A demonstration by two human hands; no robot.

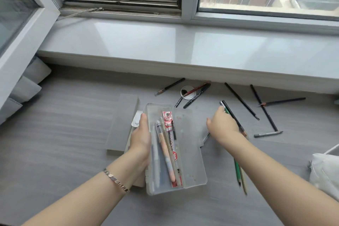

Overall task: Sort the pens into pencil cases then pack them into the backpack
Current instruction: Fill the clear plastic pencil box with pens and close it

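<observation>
My left hand (140,138) grips the left edge of a frosted plastic pencil case (190,152), lifted open above the grey desk. Several pens lie inside it, among them a pink pen (166,154) and a red refill packet (169,124). My right hand (222,124) is to the right of the case, fingers curled round a dark pen with a silver end (224,104). Loose pens and pencils are scattered behind: a dark pencil (169,86), a black marker (197,95), a long black pencil (241,100). No backpack is visible.
A second grey case (122,123) lies flat on the desk (64,134) under my left hand. A green pencil (237,171) lies below my right forearm. A white bag (324,170) sits at the right edge. The window sill (165,46) runs along the back.
</observation>
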